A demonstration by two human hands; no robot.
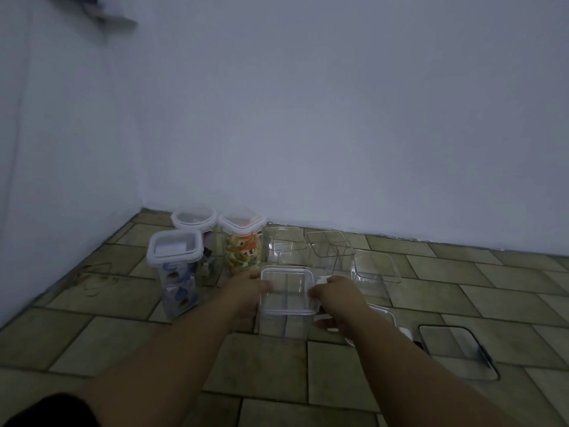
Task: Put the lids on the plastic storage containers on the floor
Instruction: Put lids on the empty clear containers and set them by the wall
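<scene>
— Where are you with it?

— I've got the clear square lid with the white rim sitting on top of the empty clear plastic container on the tiled floor, right in front of me. My left hand is clamped on the lid's left edge, thumb on top; my right hand grips the right edge, fingers closed around the white side clasp.

— What matters now?

— I'd say seating it square first. I'd check that all four corners sit evenly on the rim, then press down flat with both hands and fold the clasps down one side at a time. An empty container is light, so it could skid or tip if I push off-centre.

— And the rest?

— Three filled containers with white-rimmed lids stand closed to the left. Three open clear containers wait behind by the wall, and a loose lid lies flat to my right; another seems hidden under my right wrist.
</scene>
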